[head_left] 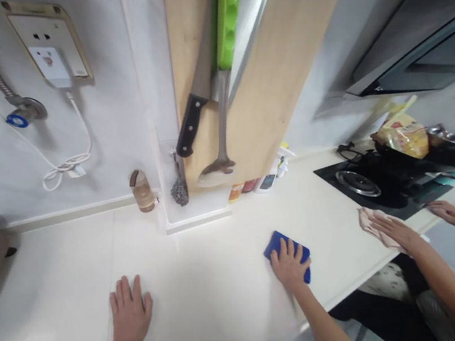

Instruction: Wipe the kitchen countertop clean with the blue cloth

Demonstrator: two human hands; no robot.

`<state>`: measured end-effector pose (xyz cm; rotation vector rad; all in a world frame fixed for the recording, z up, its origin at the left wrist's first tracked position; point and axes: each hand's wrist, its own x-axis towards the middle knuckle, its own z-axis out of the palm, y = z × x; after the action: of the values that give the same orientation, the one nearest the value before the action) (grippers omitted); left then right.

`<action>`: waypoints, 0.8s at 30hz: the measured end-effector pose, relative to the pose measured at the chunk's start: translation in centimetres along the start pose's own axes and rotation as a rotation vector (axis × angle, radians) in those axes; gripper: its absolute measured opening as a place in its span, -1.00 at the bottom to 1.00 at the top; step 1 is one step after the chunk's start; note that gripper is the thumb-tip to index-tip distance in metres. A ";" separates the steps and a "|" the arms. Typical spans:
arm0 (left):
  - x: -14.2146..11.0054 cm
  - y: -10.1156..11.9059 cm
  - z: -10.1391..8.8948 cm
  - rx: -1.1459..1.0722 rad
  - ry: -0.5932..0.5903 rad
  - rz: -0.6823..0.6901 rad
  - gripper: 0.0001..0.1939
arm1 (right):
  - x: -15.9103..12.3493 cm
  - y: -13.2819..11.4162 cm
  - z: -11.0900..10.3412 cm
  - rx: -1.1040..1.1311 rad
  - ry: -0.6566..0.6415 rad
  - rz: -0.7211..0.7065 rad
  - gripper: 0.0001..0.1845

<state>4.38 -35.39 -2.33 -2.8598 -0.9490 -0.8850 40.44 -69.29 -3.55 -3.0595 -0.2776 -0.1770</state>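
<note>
My left hand [129, 313] lies flat on the white countertop [211, 287], fingers spread, holding nothing. My right hand [289, 264] presses down on a blue cloth [278, 241] on the counter, fingers laid over it. The cloth sticks out beyond my fingertips and to the right of my hand.
Another person at the right holds a pink cloth [367, 221] beside the black gas stove [383, 184]. A wooden cutting board [279, 88], a knife [195, 112] and a green-handled spatula [224, 74] hang on the wall. A small jar [142, 190], a steel scourer [179, 191] and small bottles [267, 180] stand behind.
</note>
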 end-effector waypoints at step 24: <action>-0.6 -0.3 0.4 0.071 -0.035 -0.045 -0.45 | -11.0 -23.4 -3.0 0.147 -0.101 -0.715 -0.23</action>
<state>4.01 -35.46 -3.04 -2.8138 -1.0298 -0.7902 25.05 -48.45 -0.66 -2.6849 -1.3090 -0.0285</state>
